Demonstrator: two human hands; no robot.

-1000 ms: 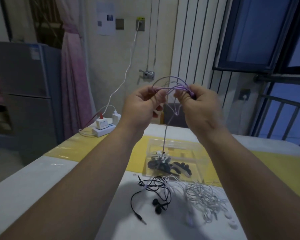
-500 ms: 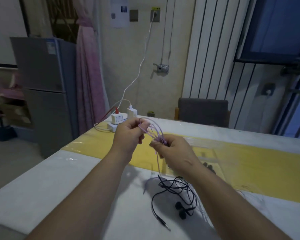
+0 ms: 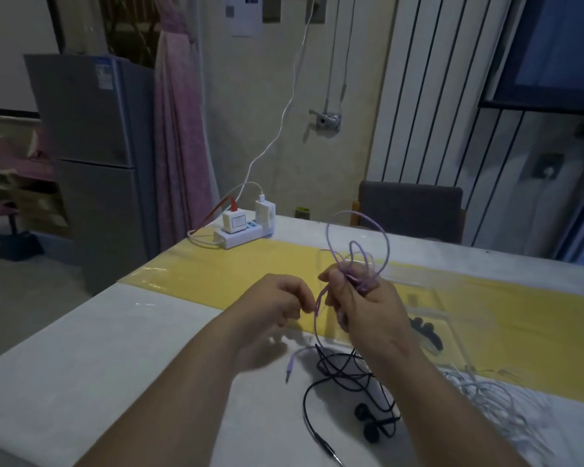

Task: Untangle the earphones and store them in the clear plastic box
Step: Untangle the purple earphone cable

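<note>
My right hand (image 3: 368, 308) grips a bundle of purple earphones (image 3: 358, 251), with loops of cable standing up above the fist. A strand hangs down from the bundle, and my left hand (image 3: 277, 305) pinches it just left of my right hand. The purple plug (image 3: 289, 372) rests on the table below. Black earphones (image 3: 361, 399) lie tangled on the table under my right wrist. White earphones (image 3: 486, 399) lie in a heap at the right. The clear plastic box (image 3: 459, 318) stands behind my right hand, with dark earphones inside.
A white power strip (image 3: 240, 235) with chargers and cables sits at the table's far left corner. A yellow strip (image 3: 536, 318) runs across the white table. A grey chair (image 3: 412, 214) stands behind the table, a fridge (image 3: 88, 156) at the left.
Both hands came down from chest height to just above the table. The left hand moved off the bundle to pinch a hanging strand. The view shifted left.
</note>
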